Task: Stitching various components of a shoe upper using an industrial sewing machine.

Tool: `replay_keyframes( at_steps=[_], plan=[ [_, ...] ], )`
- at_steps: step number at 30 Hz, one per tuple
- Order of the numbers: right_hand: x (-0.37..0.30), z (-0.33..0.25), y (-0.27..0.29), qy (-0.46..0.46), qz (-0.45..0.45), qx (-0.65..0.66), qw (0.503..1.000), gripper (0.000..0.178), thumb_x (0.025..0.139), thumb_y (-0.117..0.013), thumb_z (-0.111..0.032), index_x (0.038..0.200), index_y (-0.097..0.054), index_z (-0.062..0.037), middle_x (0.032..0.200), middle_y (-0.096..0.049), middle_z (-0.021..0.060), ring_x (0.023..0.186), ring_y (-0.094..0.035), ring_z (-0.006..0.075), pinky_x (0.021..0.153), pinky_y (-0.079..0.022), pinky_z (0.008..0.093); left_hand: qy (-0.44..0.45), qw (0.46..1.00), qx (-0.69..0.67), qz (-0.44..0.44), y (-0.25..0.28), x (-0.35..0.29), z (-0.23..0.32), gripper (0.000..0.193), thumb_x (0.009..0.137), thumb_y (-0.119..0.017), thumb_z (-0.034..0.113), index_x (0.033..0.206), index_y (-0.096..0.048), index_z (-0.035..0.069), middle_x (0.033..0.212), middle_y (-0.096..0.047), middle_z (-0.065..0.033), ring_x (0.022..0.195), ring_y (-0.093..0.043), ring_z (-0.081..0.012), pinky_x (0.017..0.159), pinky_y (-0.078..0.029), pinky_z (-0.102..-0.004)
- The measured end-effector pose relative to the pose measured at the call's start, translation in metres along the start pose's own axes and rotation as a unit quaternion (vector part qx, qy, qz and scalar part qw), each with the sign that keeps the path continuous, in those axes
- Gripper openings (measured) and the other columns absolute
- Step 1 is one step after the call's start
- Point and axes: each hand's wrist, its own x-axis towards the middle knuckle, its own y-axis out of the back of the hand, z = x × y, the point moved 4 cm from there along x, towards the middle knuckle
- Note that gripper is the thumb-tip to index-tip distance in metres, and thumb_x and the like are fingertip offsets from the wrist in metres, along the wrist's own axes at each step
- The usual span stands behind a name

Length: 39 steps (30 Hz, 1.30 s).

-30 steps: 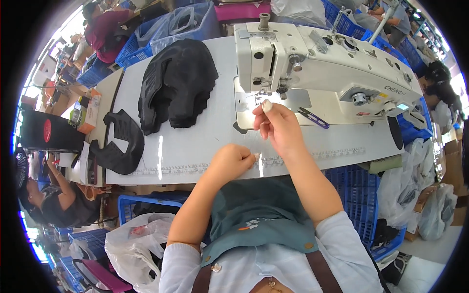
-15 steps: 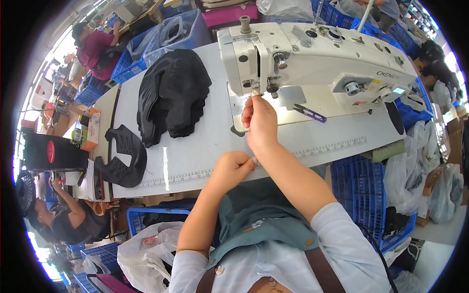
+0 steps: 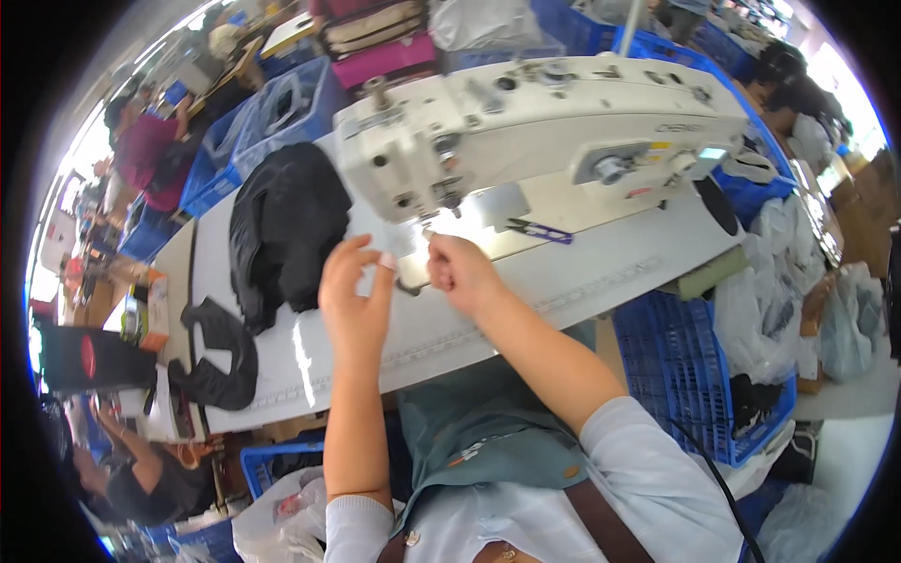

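My right hand (image 3: 460,269) is closed in a pinch just below the needle area of a white sewing machine (image 3: 526,131); whatever sits between its fingertips is too small to make out. My left hand (image 3: 355,296) is raised over the tabletop with its fingers apart and nothing in them, between the machine and a stack of black cut pieces (image 3: 291,220). Purple-handled thread snips (image 3: 541,231) lie on the machine bed, right of my right hand. A single black curved piece (image 3: 239,375) rests on the table's left part.
A ruler strip (image 3: 441,347) runs along the front of the white table (image 3: 357,361). Blue crates (image 3: 657,357) stand at the near right, beside plastic bags (image 3: 770,281). More crates (image 3: 282,122) are behind the table. Other people work at the left and far right.
My left hand has risen from the table edge toward the machine and opened. My right hand has drawn back slightly from the needle, still pinched. The whole view has shifted.
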Motion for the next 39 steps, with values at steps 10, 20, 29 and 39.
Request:
replay_keyframes(
  at_steps=[10, 20, 29, 39],
  plan=[
    [-0.015, -0.002, -0.002, 0.0, -0.087, -0.029, 0.996, 0.029, 0.088, -0.06, -0.021, 0.065, -0.049, -0.0067, 0.052, -0.037, -0.0019, 0.041, -0.027, 0.0073, 0.041, -0.021, 0.0255, 0.033, 0.994, 0.073, 0.08, -0.056, 0.025, 0.004, 0.012, 0.079, -0.065, 0.003, 0.091, -0.065, 0.001, 0.074, -0.063, -0.0059, 0.062, -0.057, -0.0152, 0.058, -0.045, -0.0263],
    [-0.016, -0.005, -0.01, -0.008, -0.109, -0.038, 0.993, 0.033, 0.088, -0.062, -0.023, 0.061, -0.049, -0.0076, 0.048, -0.034, -0.0032, 0.04, -0.025, 0.0067, 0.041, -0.019, 0.0256, 0.121, 0.98, -0.158, 0.009, -0.052, 0.027, -0.009, 0.016, 0.09, -0.063, 0.013, 0.092, -0.059, -0.002, 0.074, -0.059, -0.001, 0.061, -0.05, -0.0071, 0.055, -0.041, -0.0198],
    [-0.024, -0.001, 0.004, -0.027, -0.123, -0.09, 0.988, 0.03, 0.085, -0.059, -0.019, 0.06, -0.05, -0.0062, 0.046, -0.036, -0.0025, 0.038, -0.027, 0.0069, 0.039, -0.019, 0.0253, 0.261, 0.923, -0.267, -0.098, -0.047, -0.001, -0.008, 0.021, 0.092, -0.06, 0.015, 0.104, -0.062, -0.002, 0.079, -0.062, -0.0035, 0.058, -0.049, -0.0042, 0.05, -0.036, -0.0183],
    [-0.028, -0.026, 0.021, 0.283, -0.027, -0.59, 0.756, 0.013, 0.085, -0.061, -0.014, 0.09, -0.066, -0.004, 0.079, -0.063, 0.0053, 0.07, -0.059, 0.0156, 0.064, -0.048, 0.0275, 0.417, 0.806, -0.417, -0.049, -0.073, -0.022, -0.063, 0.016, 0.089, -0.062, 0.013, 0.095, -0.061, -0.002, 0.07, -0.053, -0.0001, 0.056, -0.045, -0.0058, 0.049, -0.035, -0.0191]
  ],
)
